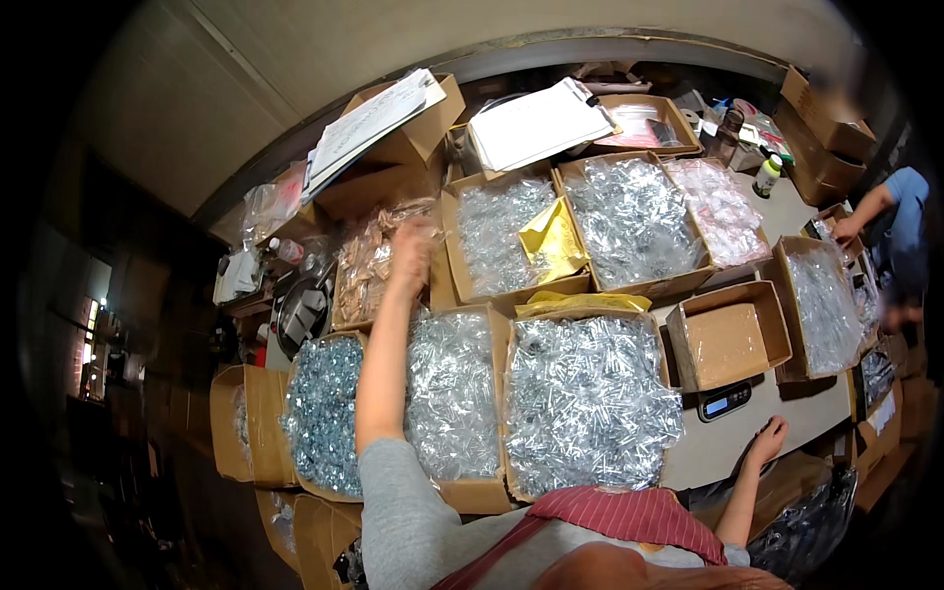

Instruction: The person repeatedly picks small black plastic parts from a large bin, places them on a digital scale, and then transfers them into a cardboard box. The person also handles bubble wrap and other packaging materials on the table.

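My left hand (pixel 415 254) reaches far out over a carton of small brown packets (pixel 369 261). Motion blurs its fingers, so I cannot see whether anything is in them. Down at the right, my right hand (pixel 770 436) is closed at the table's near edge, below a small black scale (pixel 726 400) with a lit display. What its fingers hold, if anything, is too small to make out. Under my left forearm are a carton of loose bluish metal nuts or similar parts (pixel 329 418) and a carton of clear bags (pixel 450 393). Beside them, another carton overflows with bagged silver screw-like parts (pixel 590 403).
Behind stand two more cartons of bagged metal parts (pixel 634 216), one with a yellow packet (pixel 556 241). A nearly bare carton (pixel 728 339) adjoins the scale. Clipboards with papers (pixel 541 123) lie at the back. At far right is another person's hand (pixel 846 229).
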{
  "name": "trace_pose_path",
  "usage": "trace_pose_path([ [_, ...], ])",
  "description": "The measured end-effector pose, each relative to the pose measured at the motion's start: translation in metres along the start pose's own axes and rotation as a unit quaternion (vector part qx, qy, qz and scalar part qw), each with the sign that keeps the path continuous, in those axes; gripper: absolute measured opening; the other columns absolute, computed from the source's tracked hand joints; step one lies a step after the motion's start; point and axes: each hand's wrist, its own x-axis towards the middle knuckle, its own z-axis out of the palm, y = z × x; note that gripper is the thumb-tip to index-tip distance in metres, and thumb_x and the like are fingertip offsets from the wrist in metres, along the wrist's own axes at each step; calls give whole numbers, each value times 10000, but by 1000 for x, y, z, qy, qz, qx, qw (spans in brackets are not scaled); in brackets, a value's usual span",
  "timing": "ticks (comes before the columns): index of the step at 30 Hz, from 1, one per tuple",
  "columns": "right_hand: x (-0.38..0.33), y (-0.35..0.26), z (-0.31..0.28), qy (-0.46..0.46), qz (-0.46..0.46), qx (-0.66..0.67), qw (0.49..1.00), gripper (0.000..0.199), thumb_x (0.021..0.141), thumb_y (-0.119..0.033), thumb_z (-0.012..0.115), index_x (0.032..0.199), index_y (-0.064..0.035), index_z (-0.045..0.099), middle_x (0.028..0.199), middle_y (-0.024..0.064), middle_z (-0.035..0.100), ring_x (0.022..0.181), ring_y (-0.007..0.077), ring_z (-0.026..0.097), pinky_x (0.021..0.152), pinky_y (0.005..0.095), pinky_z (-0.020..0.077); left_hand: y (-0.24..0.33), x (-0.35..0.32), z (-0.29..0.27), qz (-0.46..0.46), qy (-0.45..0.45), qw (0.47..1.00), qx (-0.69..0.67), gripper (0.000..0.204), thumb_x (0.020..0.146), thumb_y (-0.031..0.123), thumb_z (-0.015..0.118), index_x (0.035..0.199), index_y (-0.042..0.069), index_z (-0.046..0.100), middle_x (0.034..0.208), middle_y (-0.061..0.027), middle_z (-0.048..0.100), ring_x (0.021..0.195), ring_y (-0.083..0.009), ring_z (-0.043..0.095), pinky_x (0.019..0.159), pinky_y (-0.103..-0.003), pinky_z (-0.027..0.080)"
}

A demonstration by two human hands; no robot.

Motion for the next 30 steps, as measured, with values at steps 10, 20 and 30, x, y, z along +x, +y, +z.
trace_pose_path([
  [10,7,16,-3,-14,-99,-6,995,228,998,-268,504,948,-63,590,780,15,565,561,97,483,476,258,419,-65,33,109,59,-4,925,375,283,757,244,656,813,-28,708,741,-178,691,696,-270,684,664,-357,521],
  [20,3,-20,17,48,-189,-263,945,235,974,-281,489,995,-82,613,967,118,641,868,342,614,750,431,484,34,-106,282,24,-228,973,-35,70,859,124,550,823,92,600,630,77,455,487,-20,389,395,-196,300],
  [30,12,-23,4,35,-172,-163,971,207,952,-280,525,915,-103,627,867,70,625,766,279,612,675,389,478,-20,-110,424,351,-234,833,359,192,875,158,572,1006,84,690,1003,-135,694,981,-343,632,862,-434,496],
])
